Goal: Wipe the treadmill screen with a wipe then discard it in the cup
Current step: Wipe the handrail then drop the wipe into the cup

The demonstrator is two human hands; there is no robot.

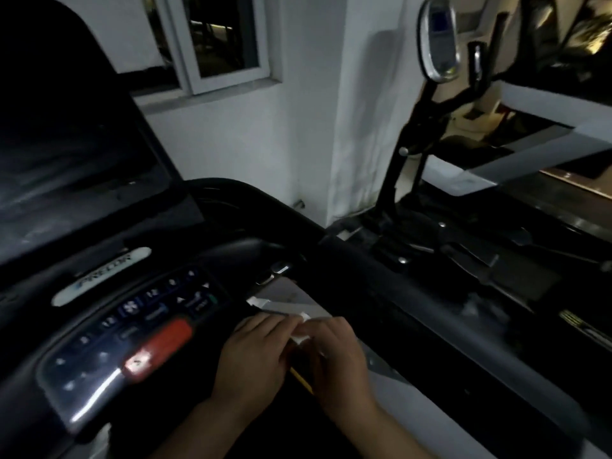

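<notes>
The treadmill screen (76, 173) is a dark tilted panel at the upper left, streaked with faint reflections. Below it runs the control panel (132, 326) with lit buttons and a red stop button (159, 349). My left hand (255, 356) and my right hand (337, 356) meet just right of the panel. Both pinch a small white wipe (302, 329) held between the fingertips. A white strip (281, 306) juts up and left from the hands; whether it belongs to the wipe I cannot tell. No cup shows in the view.
A black curved handrail (265, 207) arcs behind the hands. An elliptical machine (440, 44) with an oval console stands at the right by a white pillar (357, 111). A window (212, 38) sits in the far wall. A second treadmill deck (496, 293) lies at the right.
</notes>
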